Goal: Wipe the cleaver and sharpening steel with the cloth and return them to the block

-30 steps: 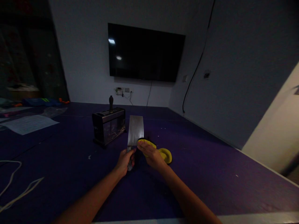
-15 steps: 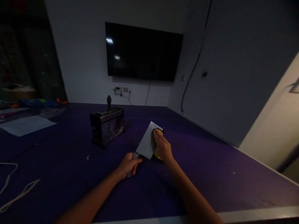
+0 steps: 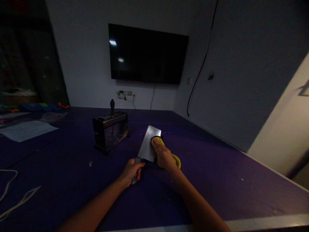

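My left hand [image 3: 132,172] is closed around the handle of a cleaver [image 3: 147,145]. Its broad, shiny blade points up and away from me, over the purple surface. Pressed against the blade's right side, my right hand [image 3: 164,156] grips a yellow cloth [image 3: 177,161] with a dark edge or underside. Part of the cloth hangs out below and to the right of the fingers, and the rest is hidden by the hand. Left of the blade stands a dark knife block [image 3: 112,133] with clear sides, and one black handle [image 3: 112,107] sticks up from its top.
The purple tabletop [image 3: 205,174] carries small white scraps. At the left lie a printed sheet [image 3: 27,130], clear plastic wrap and a white cable [image 3: 23,201]. A large television [image 3: 148,54] hangs on the wall, above sockets. A black cable runs down the right wall.
My right hand and the cloth have shifted left and slightly down with the blade, and more cloth shows at the right. The cleaver has tilted, so its blade looks darker. The left hand barely moved.
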`<state>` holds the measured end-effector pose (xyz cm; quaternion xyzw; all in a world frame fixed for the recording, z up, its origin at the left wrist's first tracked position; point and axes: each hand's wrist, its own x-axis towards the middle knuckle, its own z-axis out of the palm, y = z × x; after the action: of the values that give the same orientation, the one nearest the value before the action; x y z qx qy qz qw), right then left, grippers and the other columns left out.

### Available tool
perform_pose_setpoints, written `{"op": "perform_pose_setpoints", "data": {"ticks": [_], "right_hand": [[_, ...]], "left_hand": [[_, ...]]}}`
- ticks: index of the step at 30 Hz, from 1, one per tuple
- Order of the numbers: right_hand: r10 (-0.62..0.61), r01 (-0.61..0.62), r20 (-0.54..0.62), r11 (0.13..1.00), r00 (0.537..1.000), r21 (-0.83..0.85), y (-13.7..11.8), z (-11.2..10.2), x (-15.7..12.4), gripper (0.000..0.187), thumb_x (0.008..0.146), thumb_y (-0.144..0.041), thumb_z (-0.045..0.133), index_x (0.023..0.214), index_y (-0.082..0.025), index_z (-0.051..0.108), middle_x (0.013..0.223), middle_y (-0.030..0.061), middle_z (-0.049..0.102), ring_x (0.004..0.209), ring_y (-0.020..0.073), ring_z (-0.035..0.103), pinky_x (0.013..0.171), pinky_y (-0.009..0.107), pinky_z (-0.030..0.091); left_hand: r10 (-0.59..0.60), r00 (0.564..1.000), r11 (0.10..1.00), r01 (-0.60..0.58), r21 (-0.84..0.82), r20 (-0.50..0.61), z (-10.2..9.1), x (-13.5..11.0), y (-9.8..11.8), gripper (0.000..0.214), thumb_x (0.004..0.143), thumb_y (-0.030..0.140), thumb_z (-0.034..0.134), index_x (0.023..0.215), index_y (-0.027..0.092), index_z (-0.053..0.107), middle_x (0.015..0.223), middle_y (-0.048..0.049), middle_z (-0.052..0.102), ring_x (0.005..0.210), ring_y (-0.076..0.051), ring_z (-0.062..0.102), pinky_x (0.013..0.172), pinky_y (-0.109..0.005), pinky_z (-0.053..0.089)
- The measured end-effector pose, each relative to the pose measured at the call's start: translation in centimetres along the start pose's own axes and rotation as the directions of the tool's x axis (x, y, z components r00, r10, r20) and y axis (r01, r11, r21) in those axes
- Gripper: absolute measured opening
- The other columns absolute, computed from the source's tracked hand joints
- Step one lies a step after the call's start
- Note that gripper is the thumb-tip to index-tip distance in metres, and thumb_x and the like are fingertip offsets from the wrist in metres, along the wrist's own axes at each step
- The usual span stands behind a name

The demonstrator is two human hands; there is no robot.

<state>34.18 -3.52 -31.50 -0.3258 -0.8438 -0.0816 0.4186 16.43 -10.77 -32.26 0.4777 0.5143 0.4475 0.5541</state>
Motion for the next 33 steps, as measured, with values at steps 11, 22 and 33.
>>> {"op": "perform_pose_setpoints", "data": {"ticks": [11, 22, 33], "right_hand": [[-0.279, 0.242, 0.238, 0.955, 0.930, 0.173, -4.5, 1.2, 0.3, 0.061, 0.073, 0.000, 0.035, 0.131, -0.012, 0.045, 0.131, 0.0113, 0.050, 0.122, 0.0171, 0.046, 0.103, 0.034, 0.039], [-0.105, 0.095, 0.060, 0.985, 0.993, 0.146, -2.1, -0.5, 0.7, 0.067, 0.067, 0.003, 0.035, 0.129, -0.017, 0.048, 0.133, 0.0081, 0.048, 0.123, 0.0166, 0.045, 0.102, 0.035, 0.040], [0.133, -0.120, -0.154, 0.989, 0.979, 0.086, 2.6, -2.4, 0.1, 0.071, 0.065, 0.003, 0.035, 0.128, -0.025, 0.051, 0.134, 0.0008, 0.048, 0.122, 0.0168, 0.046, 0.104, 0.037, 0.038]], "left_hand": [[0.003, 0.996, 0.998, -0.009, -0.066, -0.093, -0.5, 0.5, 0.1, 0.024, 0.065, 0.037, 0.054, 0.058, 0.018, 0.042, 0.039, 0.0076, 0.039, 0.026, -0.006, 0.036, 0.030, -0.017, 0.024], [-0.025, 0.998, 0.998, 0.021, 0.064, 0.066, 0.0, -0.2, 0.2, 0.023, 0.070, 0.035, 0.055, 0.061, 0.018, 0.041, 0.039, 0.0085, 0.039, 0.026, -0.006, 0.036, 0.031, -0.017, 0.021], [-0.066, 0.986, 0.982, 0.036, 0.187, 0.154, 0.7, -0.8, -0.2, 0.013, 0.074, 0.025, 0.052, 0.068, 0.018, 0.043, 0.038, 0.0087, 0.041, 0.026, -0.007, 0.038, 0.032, -0.017, 0.026]]}}
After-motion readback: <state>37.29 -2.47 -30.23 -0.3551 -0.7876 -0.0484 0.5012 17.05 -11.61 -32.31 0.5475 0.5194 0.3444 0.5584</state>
